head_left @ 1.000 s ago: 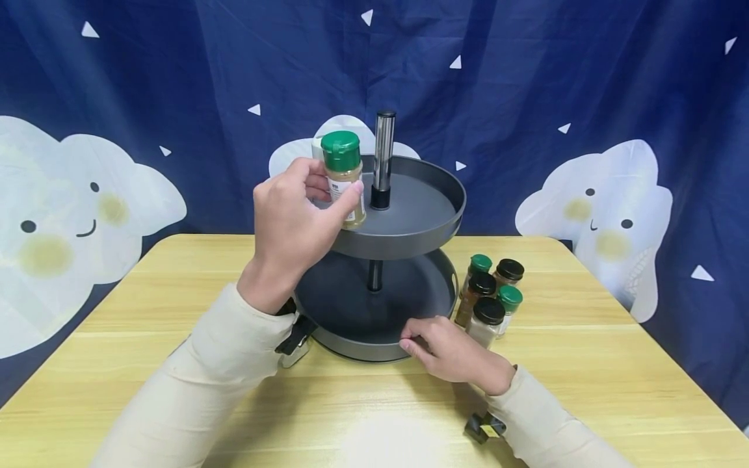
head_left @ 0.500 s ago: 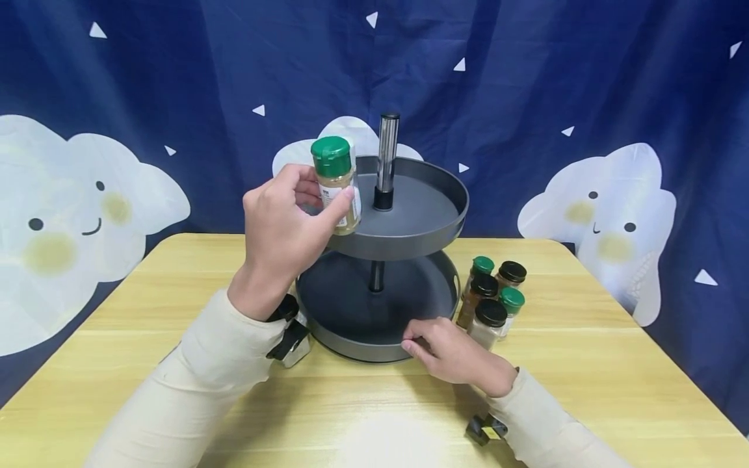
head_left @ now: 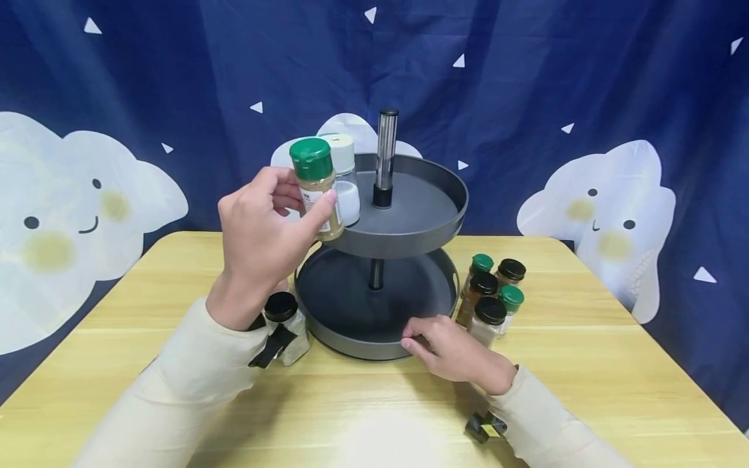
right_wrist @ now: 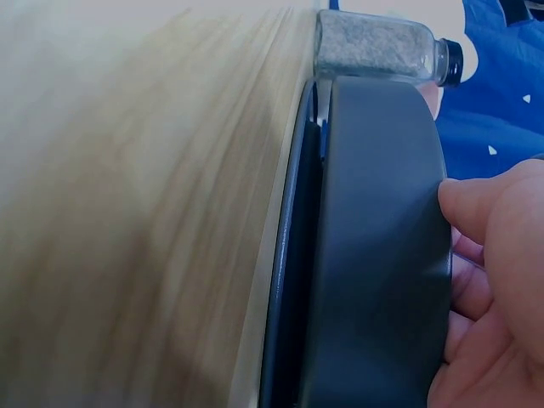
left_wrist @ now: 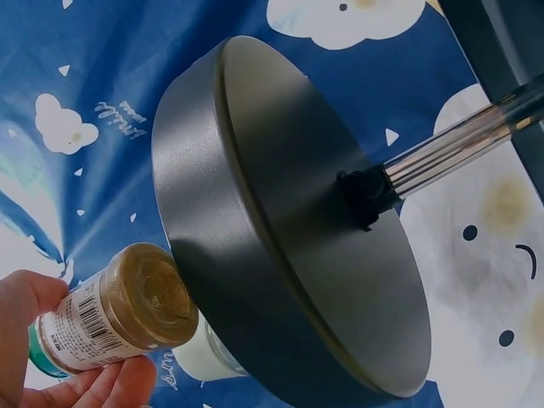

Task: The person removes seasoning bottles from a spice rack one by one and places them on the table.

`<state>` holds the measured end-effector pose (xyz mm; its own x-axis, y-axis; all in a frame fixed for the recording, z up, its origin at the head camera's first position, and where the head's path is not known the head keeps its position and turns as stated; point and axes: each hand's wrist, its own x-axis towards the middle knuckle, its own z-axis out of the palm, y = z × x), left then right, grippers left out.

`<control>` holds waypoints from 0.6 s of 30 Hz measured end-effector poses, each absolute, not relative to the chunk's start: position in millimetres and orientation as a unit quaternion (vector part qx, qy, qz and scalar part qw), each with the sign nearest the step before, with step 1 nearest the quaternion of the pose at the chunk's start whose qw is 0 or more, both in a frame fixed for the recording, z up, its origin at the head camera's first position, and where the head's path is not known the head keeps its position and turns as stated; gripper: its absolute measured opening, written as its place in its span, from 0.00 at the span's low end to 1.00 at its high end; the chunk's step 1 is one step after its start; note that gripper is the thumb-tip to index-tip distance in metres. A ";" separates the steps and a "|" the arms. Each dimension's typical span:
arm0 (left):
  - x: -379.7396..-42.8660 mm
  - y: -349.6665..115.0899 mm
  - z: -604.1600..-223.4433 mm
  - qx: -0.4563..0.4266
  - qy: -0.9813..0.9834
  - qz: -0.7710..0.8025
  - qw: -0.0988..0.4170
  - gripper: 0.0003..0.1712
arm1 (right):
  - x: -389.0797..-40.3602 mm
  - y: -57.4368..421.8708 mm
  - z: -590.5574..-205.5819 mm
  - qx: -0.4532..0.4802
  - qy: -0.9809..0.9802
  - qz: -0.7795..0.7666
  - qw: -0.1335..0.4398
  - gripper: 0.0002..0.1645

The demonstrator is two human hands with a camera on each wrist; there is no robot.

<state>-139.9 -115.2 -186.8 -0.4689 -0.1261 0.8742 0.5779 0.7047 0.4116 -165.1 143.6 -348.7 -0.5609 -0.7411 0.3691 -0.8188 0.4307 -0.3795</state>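
My left hand (head_left: 257, 244) holds a spice jar with a green cap (head_left: 313, 188) between thumb and fingers, just left of the upper tray (head_left: 409, 237) of a two-tier turntable. In the left wrist view, the jar's brown base (left_wrist: 157, 293) points towards the tray's side wall. A white-capped jar (head_left: 345, 188) stands at the left of the upper tray, partly hidden behind the held jar. My right hand (head_left: 453, 348) grips the front rim of the lower tray (head_left: 363, 351), with the thumb (right_wrist: 467, 200) at the rim edge and the fingers curled over it.
Several spice jars with black and green caps (head_left: 488, 312) stand in a cluster right of the turntable. A black-capped jar (head_left: 292, 335) stands at its left, partly behind the left wrist strap. The chrome post (head_left: 386, 149) rises above the upper tray.
My left hand has moved left and slightly down with the green-capped jar, uncovering the white-capped jar behind it. The black-capped jar at left shows more. My right hand stays on the rim.
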 end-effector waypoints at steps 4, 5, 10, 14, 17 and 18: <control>-137.3 -119.2 -188.0 -0.135 -0.778 -0.364 0.494 0.21 | -164.5 143.2 -348.7 0.462 -0.843 0.264 0.073 0.06; -136.7 -120.2 -188.2 -0.133 -0.777 -0.366 0.495 0.21 | -164.2 143.2 -348.5 0.462 -0.844 0.264 0.073 0.06; -135.0 -125.0 -188.5 -0.123 -0.777 -0.368 0.495 0.21 | -163.8 143.2 -347.4 0.460 -0.845 0.263 0.073 0.05; -134.9 -128.8 -190.3 -0.118 -0.782 -0.365 0.491 0.21 | -164.4 143.6 -347.5 0.458 -0.846 0.264 0.070 0.05; -134.8 -132.0 -192.7 -0.112 -0.786 -0.361 0.489 0.21 | -165.3 143.7 -348.1 0.458 -0.846 0.264 0.068 0.05; -134.9 -132.9 -193.4 -0.109 -0.787 -0.361 0.488 0.21 | -165.5 143.6 -348.2 0.458 -0.846 0.265 0.068 0.05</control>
<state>-134.9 -132.9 -193.4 -0.5002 -0.1795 0.8471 0.5239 0.7161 0.4611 -165.5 143.6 -348.2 -0.5704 -0.7394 0.3577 -0.8114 0.4396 -0.3851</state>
